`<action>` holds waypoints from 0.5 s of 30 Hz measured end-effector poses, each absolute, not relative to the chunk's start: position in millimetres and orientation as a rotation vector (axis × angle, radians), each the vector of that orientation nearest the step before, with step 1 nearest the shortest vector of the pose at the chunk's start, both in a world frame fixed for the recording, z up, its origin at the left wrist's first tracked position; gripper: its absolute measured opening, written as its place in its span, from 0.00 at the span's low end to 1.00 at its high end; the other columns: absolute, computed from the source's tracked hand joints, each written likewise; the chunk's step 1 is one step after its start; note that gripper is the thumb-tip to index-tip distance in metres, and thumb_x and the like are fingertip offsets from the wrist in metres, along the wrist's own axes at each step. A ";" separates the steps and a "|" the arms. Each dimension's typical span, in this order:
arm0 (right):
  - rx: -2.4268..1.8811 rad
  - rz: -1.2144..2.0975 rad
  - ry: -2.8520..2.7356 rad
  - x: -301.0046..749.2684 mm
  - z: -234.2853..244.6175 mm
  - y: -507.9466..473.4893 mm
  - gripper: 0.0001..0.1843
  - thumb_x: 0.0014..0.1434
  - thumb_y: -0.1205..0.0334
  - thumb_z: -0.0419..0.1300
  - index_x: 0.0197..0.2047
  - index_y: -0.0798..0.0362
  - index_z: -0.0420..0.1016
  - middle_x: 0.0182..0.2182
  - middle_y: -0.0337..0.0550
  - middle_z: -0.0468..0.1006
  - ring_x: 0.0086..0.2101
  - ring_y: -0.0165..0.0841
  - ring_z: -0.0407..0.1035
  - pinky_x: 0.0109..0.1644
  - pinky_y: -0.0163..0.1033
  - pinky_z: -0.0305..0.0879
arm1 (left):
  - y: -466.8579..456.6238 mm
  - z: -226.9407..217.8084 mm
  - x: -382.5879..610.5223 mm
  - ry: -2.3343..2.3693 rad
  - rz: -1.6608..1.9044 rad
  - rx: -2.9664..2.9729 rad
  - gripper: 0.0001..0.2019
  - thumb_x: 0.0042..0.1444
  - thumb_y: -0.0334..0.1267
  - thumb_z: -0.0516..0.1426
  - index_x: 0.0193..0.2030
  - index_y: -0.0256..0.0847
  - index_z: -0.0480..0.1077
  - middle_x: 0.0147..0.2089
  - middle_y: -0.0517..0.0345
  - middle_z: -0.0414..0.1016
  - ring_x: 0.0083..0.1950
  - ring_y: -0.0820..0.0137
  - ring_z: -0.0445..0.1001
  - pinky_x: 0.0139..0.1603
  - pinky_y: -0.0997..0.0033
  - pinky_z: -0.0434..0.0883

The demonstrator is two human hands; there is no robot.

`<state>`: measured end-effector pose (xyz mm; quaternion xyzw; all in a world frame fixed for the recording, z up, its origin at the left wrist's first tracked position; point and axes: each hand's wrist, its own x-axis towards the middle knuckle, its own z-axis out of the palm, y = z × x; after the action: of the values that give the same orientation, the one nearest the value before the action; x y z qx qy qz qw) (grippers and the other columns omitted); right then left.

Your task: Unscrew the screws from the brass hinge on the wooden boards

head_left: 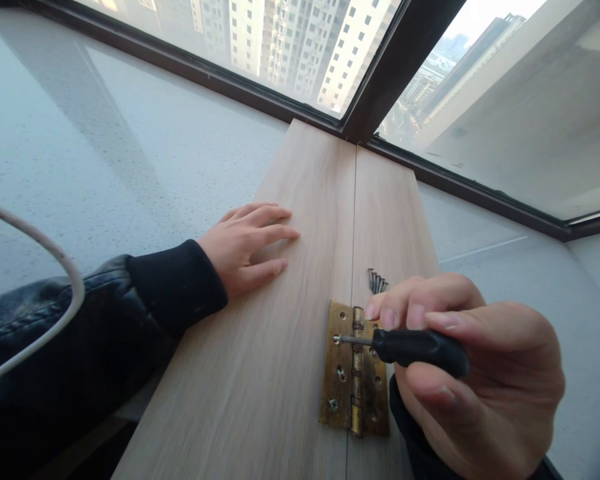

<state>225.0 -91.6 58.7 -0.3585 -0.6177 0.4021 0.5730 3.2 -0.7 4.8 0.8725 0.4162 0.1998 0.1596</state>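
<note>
My right hand is closed round a black-handled screwdriver, its tip on a screw in the left leaf of a brass hinge. The hinge lies across the seam between two light wooden boards. My left hand rests flat and open on the left board's edge, fingers stretched out. A small pile of several screws sits just beyond the hinge on the right board.
The boards lie on a pale speckled sill that runs up to a dark window frame. A white cable loops in at the left, over my dark sleeve.
</note>
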 end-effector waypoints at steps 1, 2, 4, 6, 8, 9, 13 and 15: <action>-0.821 0.986 -1.487 228.0 58.7 -90.8 0.14 0.52 0.61 0.68 0.43 0.46 0.76 0.33 0.40 0.74 0.34 0.35 0.69 0.40 0.46 0.70 | -0.8 4.7 3.3 1.189 0.575 2.494 0.21 0.58 0.44 0.51 0.57 0.42 0.67 0.64 0.48 0.61 0.67 0.56 0.55 0.64 0.50 0.55; -0.789 1.055 -1.541 230.9 58.5 -89.9 0.14 0.54 0.60 0.67 0.45 0.47 0.77 0.34 0.41 0.76 0.35 0.36 0.70 0.41 0.47 0.70 | -0.9 4.7 3.3 1.188 0.577 2.493 0.21 0.58 0.44 0.51 0.57 0.42 0.67 0.64 0.48 0.61 0.67 0.56 0.55 0.64 0.50 0.55; -0.730 1.201 -1.615 235.0 57.6 -87.8 0.15 0.58 0.56 0.63 0.49 0.46 0.76 0.34 0.42 0.78 0.35 0.37 0.71 0.43 0.50 0.71 | -1.0 4.6 3.4 1.189 0.578 2.494 0.21 0.58 0.44 0.51 0.57 0.43 0.67 0.64 0.49 0.61 0.67 0.56 0.55 0.64 0.50 0.54; -0.717 1.262 -1.594 235.1 56.6 -86.0 0.15 0.60 0.55 0.60 0.50 0.46 0.75 0.35 0.43 0.78 0.34 0.37 0.70 0.45 0.52 0.70 | -1.0 4.6 3.4 1.192 0.578 2.494 0.21 0.58 0.44 0.51 0.57 0.43 0.67 0.64 0.49 0.61 0.66 0.56 0.55 0.64 0.51 0.54; -0.735 1.224 -1.521 231.3 55.8 -85.0 0.14 0.60 0.56 0.60 0.49 0.48 0.75 0.34 0.43 0.77 0.34 0.36 0.69 0.45 0.50 0.68 | -1.0 4.7 3.4 1.194 0.579 2.494 0.21 0.57 0.44 0.51 0.57 0.43 0.67 0.64 0.49 0.61 0.66 0.56 0.55 0.64 0.51 0.55; -0.751 1.199 -1.469 228.5 55.6 -85.0 0.12 0.59 0.57 0.62 0.46 0.49 0.75 0.34 0.42 0.75 0.35 0.35 0.68 0.44 0.48 0.68 | -1.0 4.7 3.4 1.194 0.578 2.494 0.21 0.57 0.44 0.51 0.57 0.43 0.67 0.64 0.49 0.61 0.66 0.56 0.55 0.64 0.51 0.55; -0.792 1.158 -1.275 218.7 56.6 -86.9 0.12 0.52 0.63 0.69 0.38 0.48 0.72 0.32 0.36 0.69 0.33 0.30 0.65 0.41 0.42 0.66 | -1.0 5.3 3.4 1.192 0.571 2.491 0.22 0.57 0.44 0.51 0.57 0.42 0.67 0.64 0.48 0.61 0.66 0.55 0.55 0.64 0.49 0.55; -0.809 1.118 -1.276 217.9 57.0 -88.3 0.13 0.51 0.64 0.69 0.38 0.47 0.72 0.32 0.35 0.69 0.33 0.30 0.65 0.41 0.42 0.66 | -0.9 5.6 3.5 1.192 0.568 2.490 0.22 0.57 0.44 0.51 0.57 0.42 0.67 0.64 0.48 0.61 0.66 0.55 0.55 0.64 0.49 0.55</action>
<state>217.9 -88.3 57.0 -0.3477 -0.5480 0.4803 0.5900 3.5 -0.9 5.6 0.8720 0.4173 0.1988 0.1609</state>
